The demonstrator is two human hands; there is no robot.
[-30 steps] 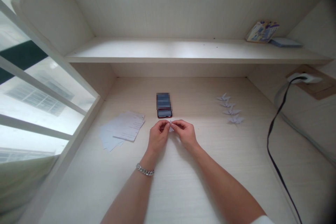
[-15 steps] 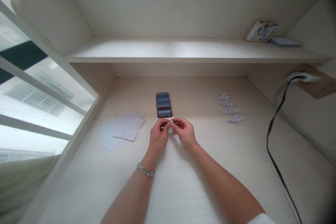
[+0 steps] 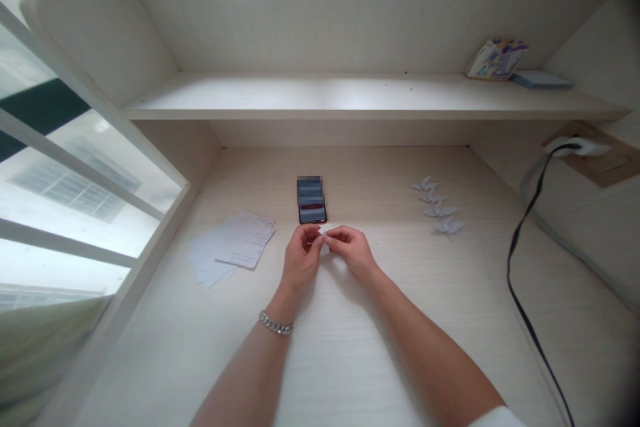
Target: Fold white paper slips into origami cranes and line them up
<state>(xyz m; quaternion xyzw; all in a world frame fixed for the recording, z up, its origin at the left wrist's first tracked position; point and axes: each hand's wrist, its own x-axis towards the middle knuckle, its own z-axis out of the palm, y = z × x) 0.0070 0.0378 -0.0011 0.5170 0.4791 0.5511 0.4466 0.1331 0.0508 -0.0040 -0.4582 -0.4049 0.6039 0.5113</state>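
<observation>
Between my fingertips is a small piece of folded white paper (image 3: 325, 248), mostly hidden by the fingers. My left hand (image 3: 303, 252) pinches it from the left, a chain bracelet (image 3: 275, 323) on that wrist. From the other side my right hand (image 3: 353, 251) grips it between thumb and fingers. Just beyond the hands lies a phone (image 3: 313, 200), its screen partly blurred out. Several folded white paper cranes (image 3: 441, 211) stand in a row to the right. Loose sheets of paper (image 3: 245, 240), some with printed lines, overlap on the left.
A raised shelf (image 3: 310, 93) runs along the back of the desk (image 3: 330, 360), holding a colourful box (image 3: 497, 59) and a flat bluish item (image 3: 541, 79) at its right end. A black cable (image 3: 515, 240) hangs from the wall socket (image 3: 600, 153) on the right.
My right fingers have shifted slightly on the folded paper, and a little more white shows above the fingertips. The other things lie as before.
</observation>
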